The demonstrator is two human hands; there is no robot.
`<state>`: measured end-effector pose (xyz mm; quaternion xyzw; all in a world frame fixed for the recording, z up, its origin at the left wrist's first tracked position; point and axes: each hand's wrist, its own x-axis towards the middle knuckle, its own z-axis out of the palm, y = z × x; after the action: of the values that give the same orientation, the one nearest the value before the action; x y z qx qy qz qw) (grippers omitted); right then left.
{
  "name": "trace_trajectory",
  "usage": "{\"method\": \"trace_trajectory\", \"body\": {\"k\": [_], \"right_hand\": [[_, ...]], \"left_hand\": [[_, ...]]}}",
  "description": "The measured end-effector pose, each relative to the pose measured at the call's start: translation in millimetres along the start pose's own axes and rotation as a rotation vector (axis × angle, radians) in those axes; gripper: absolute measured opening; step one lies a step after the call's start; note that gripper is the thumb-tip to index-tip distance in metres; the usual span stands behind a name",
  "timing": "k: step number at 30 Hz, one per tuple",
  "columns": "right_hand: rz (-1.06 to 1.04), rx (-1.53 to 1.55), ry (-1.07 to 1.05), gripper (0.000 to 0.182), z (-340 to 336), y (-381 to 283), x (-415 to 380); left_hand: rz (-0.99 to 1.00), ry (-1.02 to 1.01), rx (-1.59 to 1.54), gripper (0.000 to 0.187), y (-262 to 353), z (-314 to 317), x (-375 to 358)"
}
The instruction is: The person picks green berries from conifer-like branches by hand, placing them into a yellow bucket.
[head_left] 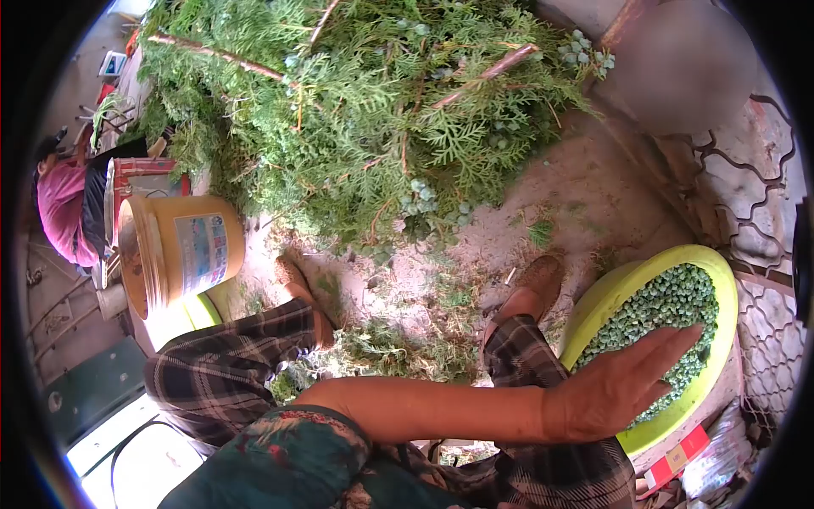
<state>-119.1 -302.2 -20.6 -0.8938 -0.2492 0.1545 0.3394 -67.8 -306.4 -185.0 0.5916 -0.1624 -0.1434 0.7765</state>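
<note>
My left hand (623,382) reaches across my body to the right, over the near side of a yellow-green basin (722,327). Its fingers are stretched out and close together, with the thumb apart below them; nothing shows in it. Small green cones (657,314) fill the basin, partly hidden by the hand. My right hand is not in view. In front of my feet lies a large heap of leafy green branches (356,110), with pale green cones (420,199) on some twigs.
A yellow bucket (203,246) lies on its side at the left, near a red container (140,174). Behind them is another person in a pink top (61,204). Green scraps litter the floor (585,187). A red packet (678,458) and clear plastic (716,454) lie beside the basin.
</note>
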Motion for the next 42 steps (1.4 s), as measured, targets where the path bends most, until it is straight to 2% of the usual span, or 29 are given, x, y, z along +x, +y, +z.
{"method": "trace_trajectory", "body": {"k": [1,2,5,6,7,8,9,10,12,13,17,18,19,22,24,25,26,27,28,29,30,32,34,36,37,39,40,41,42], "right_hand": [[-0.015,-0.011,0.001,0.032,-0.8,0.3,0.2],[-0.03,-0.023,0.003,0.031,-1.6,0.7,0.5],[0.0,0.037,-0.085,0.032,-19.5,0.2,11.6],[-0.065,-0.012,-0.192,0.031,-29.5,2.3,19.9],[-0.092,-0.038,-0.244,0.03,-27.9,2.8,18.6],[-0.12,-0.062,-0.295,0.03,-26.3,3.3,17.7],[-0.052,-0.05,-0.163,0.029,-12.5,0.9,6.9],[-0.012,-0.039,-0.105,0.029,-7.7,-0.8,3.6],[0.035,-0.03,-0.044,0.028,-2.2,-3.0,0.9],[0.04,-0.031,-0.046,0.028,-0.4,-3.1,0.8],[-0.013,-0.124,0.047,0.028,6.9,-2.4,1.1],[0.049,-0.072,0.016,0.027,2.4,-4.9,5.2],[0.077,-0.039,-0.005,0.026,-0.4,-6.2,6.9],[0.099,-0.015,-0.057,0.023,-3.2,-7.1,8.3],[0.061,-0.06,-0.019,0.021,3.6,-5.6,4.5],[0.044,-0.084,0.007,0.021,4.8,-5.6,3.7],[0.027,-0.108,0.033,0.021,6.1,-5.6,2.9],[0.042,-0.077,0.036,0.021,5.6,-6.1,3.5],[0.052,-0.064,0.039,0.021,3.2,-6.7,3.8],[0.063,-0.05,0.042,0.022,0.9,-7.2,4.3],[0.08,0.004,-0.037,0.023,-4.7,-8.3,5.2],[0.107,0.053,-0.113,0.023,-7.9,-8.5,6.3],[0.116,0.054,-0.114,0.025,-6.4,-8.8,6.1],[0.085,0.026,-0.032,0.025,1.8,-5.5,3.9],[0.067,0.007,0.016,0.025,3.1,-4.5,2.5],[0.04,0.004,0.06,0.026,4.4,-3.6,-0.8],[0.04,0.011,0.062,0.027,4.6,-3.0,-1.1],[0.041,0.018,0.064,0.027,4.7,-2.5,-1.4],[0.034,0.027,0.057,0.028,3.3,-1.9,-1.9]], "left_hand": [[0.084,-0.057,0.174,0.047,-4.0,-3.0,-6.4],[-0.089,-0.017,0.055,0.036,-9.4,-14.9,-14.5],[-0.241,0.071,0.538,0.013,-66.4,-73.9,-51.7],[-0.304,0.215,0.396,0.015,-89.2,-96.0,-73.2],[-0.481,0.324,0.579,0.018,-115.4,-125.2,-97.6],[-0.518,0.428,0.738,0.021,-142.6,-159.0,-117.9],[-0.422,0.472,0.987,0.022,-142.5,-189.7,-127.4],[-0.526,0.593,0.97,0.019,-138.9,-212.7,-129.5],[-0.648,0.654,1.34,0.023,-151.9,-257.1,-139.1],[-0.505,0.594,1.416,0.028,-176.3,-284.1,-160.0],[-0.57,0.337,1.283,0.021,-183.8,-319.1,-162.8],[-0.605,0.266,1.271,0.018,-193.1,-332.6,-170.4],[-0.313,0.036,1.627,0.011,-202.2,-354.0,-182.3],[-0.315,0.192,1.594,0.019,-198.6,-382.5,-183.8],[-0.179,-0.229,1.992,0.013,-189.5,-399.9,-187.4],[-0.177,-0.229,1.993,0.013,-192.5,-395.0,-191.0],[-0.412,0.18,1.44,0.012,-176.3,-366.0,-176.9],[-0.741,0.382,0.91,0.014,-155.9,-337.5,-150.7],[-0.98,0.717,0.432,0.015,-135.4,-308.9,-124.3],[-1.049,0.735,0.325,0.022,-136.3,-288.8,-111.7],[-0.952,0.738,0.193,0.028,-107.9,-251.2,-92.5],[-0.861,0.588,0.146,0.027,-72.4,-193.1,-57.2],[-0.62,0.096,-0.211,0.027,-30.8,-144.9,-33.8],[-0.673,-0.34,-0.445,0.032,3.7,-126.2,-15.6],[-0.666,-0.35,-0.443,0.032,-3.8,-126.8,-13.0],[-0.594,-0.173,0.048,0.035,-48.1,-135.6,-13.9],[-0.467,-0.11,0.491,0.039,-92.0,-144.8,-24.5],[-0.463,-0.121,0.489,0.039,-109.6,-148.0,-20.8],[-0.294,-0.151,0.862,0.044,-122.5,-150.2,-14.6]]}}
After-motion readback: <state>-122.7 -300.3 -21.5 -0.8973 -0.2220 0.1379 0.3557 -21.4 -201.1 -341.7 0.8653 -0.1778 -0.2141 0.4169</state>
